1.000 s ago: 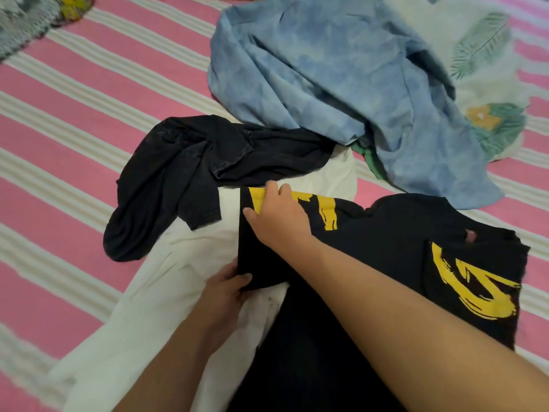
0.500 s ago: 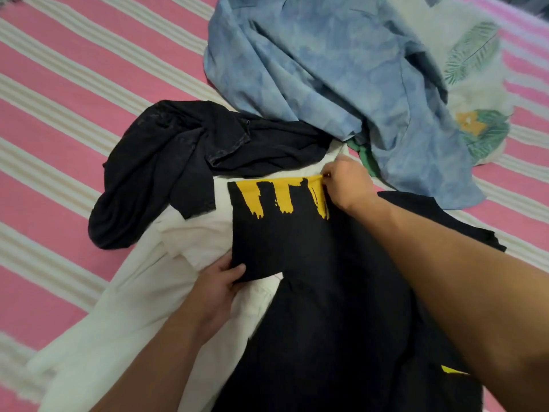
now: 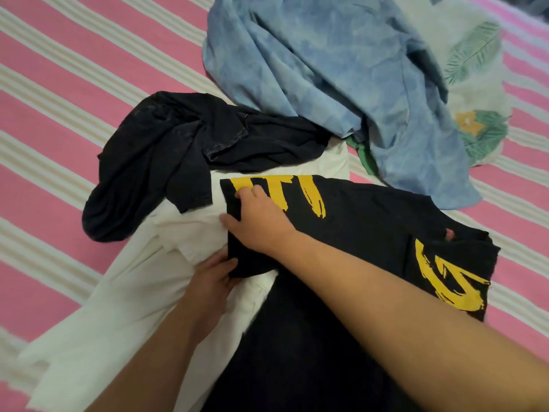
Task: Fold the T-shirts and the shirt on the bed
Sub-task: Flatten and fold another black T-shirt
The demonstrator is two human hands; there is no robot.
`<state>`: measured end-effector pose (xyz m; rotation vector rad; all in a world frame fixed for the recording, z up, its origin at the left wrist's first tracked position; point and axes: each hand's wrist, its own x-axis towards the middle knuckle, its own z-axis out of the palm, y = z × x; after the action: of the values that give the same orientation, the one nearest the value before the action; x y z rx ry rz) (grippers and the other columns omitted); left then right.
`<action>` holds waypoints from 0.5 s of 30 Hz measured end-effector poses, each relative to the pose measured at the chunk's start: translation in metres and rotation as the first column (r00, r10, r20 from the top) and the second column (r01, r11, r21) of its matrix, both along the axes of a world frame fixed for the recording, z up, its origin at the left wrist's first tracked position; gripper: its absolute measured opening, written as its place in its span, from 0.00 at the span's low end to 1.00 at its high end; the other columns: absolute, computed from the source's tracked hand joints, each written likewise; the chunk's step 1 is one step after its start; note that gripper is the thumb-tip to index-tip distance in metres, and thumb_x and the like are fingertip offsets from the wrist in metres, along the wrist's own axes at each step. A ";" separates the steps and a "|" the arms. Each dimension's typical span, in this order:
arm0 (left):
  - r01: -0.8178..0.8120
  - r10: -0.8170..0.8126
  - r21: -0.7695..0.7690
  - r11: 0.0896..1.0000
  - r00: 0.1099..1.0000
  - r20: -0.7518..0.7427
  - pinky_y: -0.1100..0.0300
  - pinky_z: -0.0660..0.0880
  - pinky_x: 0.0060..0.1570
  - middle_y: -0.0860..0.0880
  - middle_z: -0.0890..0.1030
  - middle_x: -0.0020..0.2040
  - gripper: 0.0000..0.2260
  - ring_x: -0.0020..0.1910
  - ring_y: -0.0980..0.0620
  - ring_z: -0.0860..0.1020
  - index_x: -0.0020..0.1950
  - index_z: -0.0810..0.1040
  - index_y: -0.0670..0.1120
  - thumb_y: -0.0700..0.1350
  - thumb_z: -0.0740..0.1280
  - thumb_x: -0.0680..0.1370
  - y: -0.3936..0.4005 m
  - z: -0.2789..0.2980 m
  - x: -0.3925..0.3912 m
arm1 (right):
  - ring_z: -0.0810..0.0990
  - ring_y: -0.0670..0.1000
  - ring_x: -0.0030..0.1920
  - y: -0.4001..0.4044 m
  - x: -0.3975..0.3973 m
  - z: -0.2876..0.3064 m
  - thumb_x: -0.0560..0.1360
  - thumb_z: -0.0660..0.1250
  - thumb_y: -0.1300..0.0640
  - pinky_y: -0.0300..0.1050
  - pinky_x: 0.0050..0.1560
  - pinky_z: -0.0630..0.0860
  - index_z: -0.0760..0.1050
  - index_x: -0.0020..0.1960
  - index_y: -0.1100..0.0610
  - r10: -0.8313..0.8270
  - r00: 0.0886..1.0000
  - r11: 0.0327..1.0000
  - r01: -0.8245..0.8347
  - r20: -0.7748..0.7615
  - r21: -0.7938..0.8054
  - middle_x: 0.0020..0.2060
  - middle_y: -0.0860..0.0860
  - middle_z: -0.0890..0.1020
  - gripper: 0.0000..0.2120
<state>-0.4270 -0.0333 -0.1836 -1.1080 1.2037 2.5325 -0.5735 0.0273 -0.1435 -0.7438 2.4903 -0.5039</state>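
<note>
Right hand (image 3: pixel 258 224) is back at sleeve, flat on black tee (image 3: pixel 371 233); left hand (image 3: pixel 214 281) pinches it. Nothing folded yet, approx.

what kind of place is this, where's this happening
Most likely a bedroom at home: the person works on a bed with a pink striped sheet, loose clothes like a blue shirt lie on it, and a leaf-print pillow sits beyond.
</note>
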 end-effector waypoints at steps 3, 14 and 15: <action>0.012 -0.012 -0.016 1.000 1.000 -0.010 0.47 0.73 0.65 0.39 0.83 0.62 0.15 0.64 0.42 0.80 0.66 0.79 0.39 0.34 0.58 0.83 0.002 0.002 0.001 | 0.75 0.61 0.61 -0.029 -0.002 -0.014 0.76 0.68 0.38 0.53 0.54 0.72 0.62 0.71 0.59 -0.177 0.979 0.984 0.171 0.106 0.055 0.64 0.56 0.68 0.35; 0.378 -0.359 -0.619 0.688 0.919 0.163 0.61 0.70 0.60 0.54 0.76 0.60 0.18 0.56 0.60 0.76 0.71 0.74 0.52 0.50 0.68 0.81 0.032 0.032 0.031 | 0.80 0.55 0.43 0.110 -0.026 0.059 0.62 0.65 0.63 0.51 0.44 0.78 0.77 0.42 0.54 -0.502 0.467 0.152 0.876 0.728 -0.457 0.40 0.53 0.81 0.10; 0.419 -0.382 -0.767 0.486 0.891 0.245 0.58 0.70 0.61 0.52 0.74 0.60 0.23 0.57 0.56 0.74 0.73 0.72 0.52 0.54 0.69 0.79 0.040 0.030 0.051 | 0.81 0.55 0.45 0.147 -0.021 0.065 0.59 0.66 0.64 0.49 0.46 0.79 0.76 0.41 0.55 -0.370 0.337 -0.053 0.923 0.866 -0.382 0.41 0.54 0.81 0.11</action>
<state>-0.3760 0.0065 -0.1531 -0.7994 2.3900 1.5465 -0.5940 0.1743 -0.0789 0.6139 1.5849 -2.2390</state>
